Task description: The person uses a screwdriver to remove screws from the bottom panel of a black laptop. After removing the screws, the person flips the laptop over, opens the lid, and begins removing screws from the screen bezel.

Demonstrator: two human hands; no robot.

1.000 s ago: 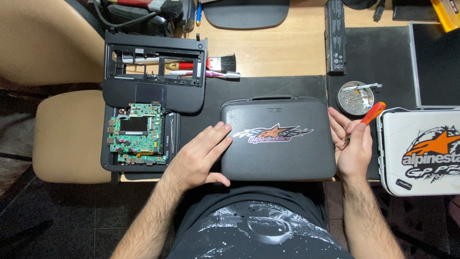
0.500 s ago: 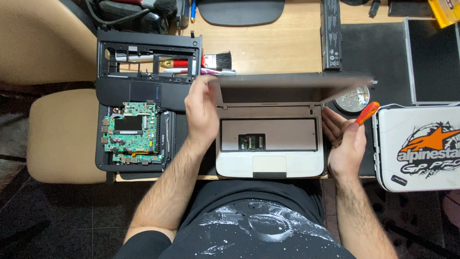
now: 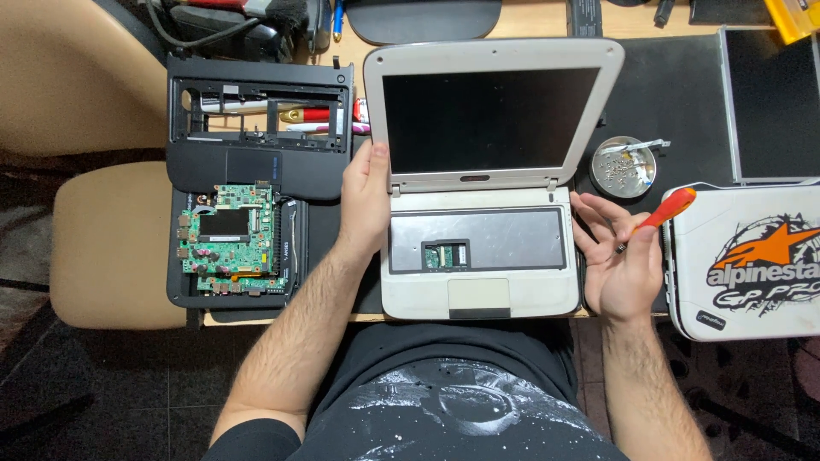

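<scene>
Seen from above at a cluttered wooden table (image 3: 530, 21): left hand (image 3: 366, 201) stretched forward from a bare forearm, palm pressed flat against the left edge of a small grey laptop (image 3: 478, 256), thumb hooked by the hinge corner, fingers loosely curled, gripping nothing else. Right hand (image 3: 622, 260) held palm-up just beside the laptop's right edge, fingers half spread, pinching a red-handled screwdriver (image 3: 662, 215) between thumb and forefinger, handle angled up and to the right. Laptop lying open at centre on a black mat (image 3: 675, 94), dark screen tilted back, keyboard gone from the deck, bare metal tray exposed with a small rectangular opening showing green memory boards, pale touchpad near the front edge. Left of it, touching the mat's edge, a stripped black laptop base (image 3: 235, 248) with a green circuit board (image 3: 229, 237) on show, and above that an empty black keyboard frame (image 3: 256, 119) over pens and a red-and-gold item. Right of the screen, a round metal dish (image 3: 623, 166) holding small screws. Farther right, a white laptop lid (image 3: 752, 256) with rounded corners, bearing an orange star-shaped sticker with black lettering. Tan chair cushion (image 3: 111, 248) at far left.
</scene>
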